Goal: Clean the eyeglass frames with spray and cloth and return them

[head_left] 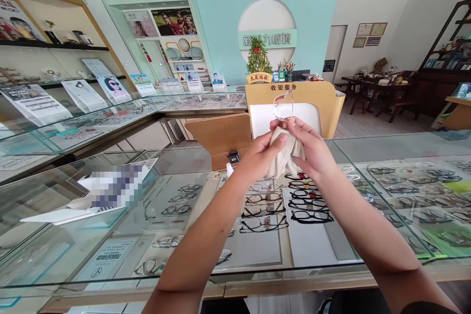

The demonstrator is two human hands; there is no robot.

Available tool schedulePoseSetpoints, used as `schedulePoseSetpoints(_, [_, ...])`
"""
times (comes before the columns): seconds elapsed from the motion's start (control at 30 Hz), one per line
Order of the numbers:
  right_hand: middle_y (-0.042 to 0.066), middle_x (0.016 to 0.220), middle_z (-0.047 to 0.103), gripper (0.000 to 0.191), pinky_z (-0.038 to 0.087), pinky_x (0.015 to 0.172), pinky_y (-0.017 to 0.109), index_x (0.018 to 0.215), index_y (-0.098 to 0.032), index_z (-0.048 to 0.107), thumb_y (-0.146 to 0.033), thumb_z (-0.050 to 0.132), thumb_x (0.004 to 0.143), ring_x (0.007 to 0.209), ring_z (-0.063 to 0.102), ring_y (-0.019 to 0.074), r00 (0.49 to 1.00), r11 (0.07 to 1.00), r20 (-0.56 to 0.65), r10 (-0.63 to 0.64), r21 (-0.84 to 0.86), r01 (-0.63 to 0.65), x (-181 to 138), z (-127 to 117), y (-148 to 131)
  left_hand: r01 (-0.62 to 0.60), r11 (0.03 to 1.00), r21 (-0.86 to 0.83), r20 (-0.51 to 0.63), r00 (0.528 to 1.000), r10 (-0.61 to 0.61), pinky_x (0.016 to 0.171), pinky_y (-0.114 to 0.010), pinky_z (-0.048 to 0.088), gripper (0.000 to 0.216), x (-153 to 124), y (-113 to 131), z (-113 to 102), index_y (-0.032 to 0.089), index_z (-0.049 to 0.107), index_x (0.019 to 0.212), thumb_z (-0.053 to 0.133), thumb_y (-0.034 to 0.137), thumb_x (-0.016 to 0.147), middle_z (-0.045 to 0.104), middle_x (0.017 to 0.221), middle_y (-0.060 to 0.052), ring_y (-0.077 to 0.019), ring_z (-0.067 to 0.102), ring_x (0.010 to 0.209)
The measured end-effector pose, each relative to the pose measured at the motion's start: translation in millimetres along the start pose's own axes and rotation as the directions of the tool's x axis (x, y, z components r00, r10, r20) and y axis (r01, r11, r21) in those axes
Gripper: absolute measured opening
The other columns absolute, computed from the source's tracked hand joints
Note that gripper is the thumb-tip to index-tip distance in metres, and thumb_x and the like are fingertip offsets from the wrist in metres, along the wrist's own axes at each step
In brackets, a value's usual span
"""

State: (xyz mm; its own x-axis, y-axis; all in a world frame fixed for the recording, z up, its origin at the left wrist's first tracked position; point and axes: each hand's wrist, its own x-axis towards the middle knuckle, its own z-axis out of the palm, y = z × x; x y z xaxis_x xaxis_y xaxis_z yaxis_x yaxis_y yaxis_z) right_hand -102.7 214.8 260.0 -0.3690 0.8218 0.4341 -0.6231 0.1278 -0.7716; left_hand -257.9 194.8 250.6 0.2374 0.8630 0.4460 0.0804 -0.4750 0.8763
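Both of my hands are raised over the glass display counter, close together. A pair of clear-rimmed eyeglasses stands up from between my fingers, one lens showing above them; the rest is hidden by my hands and a cloth. My left hand is closed on a cream cleaning cloth, its thumb pressed on the fabric. With fingertips pinched at the lower edge of the lens, my right hand grips the eyeglasses. The cloth hangs down between my palms.
Rows of eyeglass frames lie inside the counter below my hands. To the left, a white printed box or calendar rests on the glass. An open brown cardboard box stands behind. Farther back is a yellow cashier desk.
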Motion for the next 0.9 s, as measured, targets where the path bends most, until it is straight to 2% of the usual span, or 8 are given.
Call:
schedulePoseSetpoints(0.1, [0.004,0.114,0.083,0.019,0.059,0.080,0.031,0.087,-0.027,0.079,-0.042,0.090,0.088,0.090,0.068,0.0185,0.999,0.999,-0.011,0.043,0.013,-0.043,3.1,-6.1,-2.3,0.019,0.999,0.031,0.081,0.996,-0.022,0.081,-0.031,0.048,0.055,0.6,0.7,-8.0,0.018,0.075,0.101,0.071,0.073,0.097,0.069,0.092,-0.004,-0.0191,0.059,0.087])
schedulePoseSetpoints(0.17, [0.004,0.112,0.082,0.019,0.058,0.079,0.031,0.088,-0.026,0.081,-0.043,0.090,0.087,0.088,0.067,0.0181,0.998,0.998,-0.020,0.055,0.013,-0.055,5.0,-8.7,-3.4,0.044,0.999,0.026,0.081,0.996,-0.046,0.076,-0.030,0.046,0.057,1.3,0.4,-11.1,0.018,0.073,0.097,0.072,0.075,0.095,0.066,0.087,-0.003,-0.0176,0.056,0.082])
schedulePoseSetpoints(0.33, [0.005,0.112,0.080,0.023,0.054,0.083,0.033,0.084,-0.025,0.079,-0.044,0.092,0.085,0.093,0.066,0.0191,0.998,1.000,-0.053,0.022,-0.016,-0.023,7.9,-14.1,-8.9,0.075,0.996,-0.055,-0.043,0.996,-0.078,0.063,-0.027,0.039,0.061,3.5,-1.6,-13.0,0.019,0.070,0.085,0.077,0.079,0.088,0.057,0.074,0.001,-0.0142,0.048,0.069])
schedulePoseSetpoints(0.47, [0.003,0.102,0.076,0.025,0.050,0.083,0.033,0.082,-0.026,0.077,-0.047,0.091,0.085,0.091,0.062,0.0195,1.000,0.995,-0.018,0.015,-0.098,-0.016,8.2,-19.6,-13.4,0.059,0.987,-0.148,-0.193,0.977,-0.087,0.062,-0.027,0.042,0.061,7.2,-5.9,-19.8,0.019,0.069,0.080,0.081,0.079,0.084,0.058,0.072,0.001,-0.0142,0.051,0.067])
schedulePoseSetpoints(0.57, [0.002,0.095,0.071,0.023,0.048,0.087,0.034,0.084,-0.027,0.078,-0.047,0.088,0.088,0.092,0.060,0.0193,0.999,0.982,0.026,0.026,-0.188,-0.020,6.5,-21.8,-13.1,0.026,0.978,-0.205,-0.261,0.962,-0.081,0.064,-0.027,0.045,0.056,10.0,-9.8,-27.9,0.020,0.074,0.086,0.081,0.075,0.088,0.064,0.077,0.000,-0.0142,0.055,0.069])
schedulePoseSetpoints(0.73, [0.001,0.095,0.070,0.023,0.046,0.090,0.034,0.086,-0.026,0.080,-0.047,0.090,0.085,0.091,0.058,0.0189,0.992,0.951,0.079,0.101,-0.300,-0.073,4.0,-22.1,-6.9,-0.057,0.972,-0.227,-0.290,0.957,-0.011,0.068,-0.029,0.050,0.053,11.9,-10.5,-32.1,0.020,0.080,0.092,0.081,0.073,0.090,0.073,0.083,-0.004,-0.0166,0.063,0.074])
schedulePoseSetpoints(0.9, [0.000,0.091,0.071,0.026,0.045,0.085,0.032,0.086,-0.025,0.082,-0.048,0.093,0.081,0.087,0.057,0.0169,0.980,0.937,0.106,0.171,-0.324,-0.128,4.0,-22.8,-4.2,-0.039,0.977,-0.210,-0.272,0.962,-0.020,0.059,-0.026,0.048,0.054,9.5,-3.6,-29.9,0.018,0.079,0.088,0.087,0.072,0.084,0.070,0.074,-0.002,-0.0137,0.060,0.065])
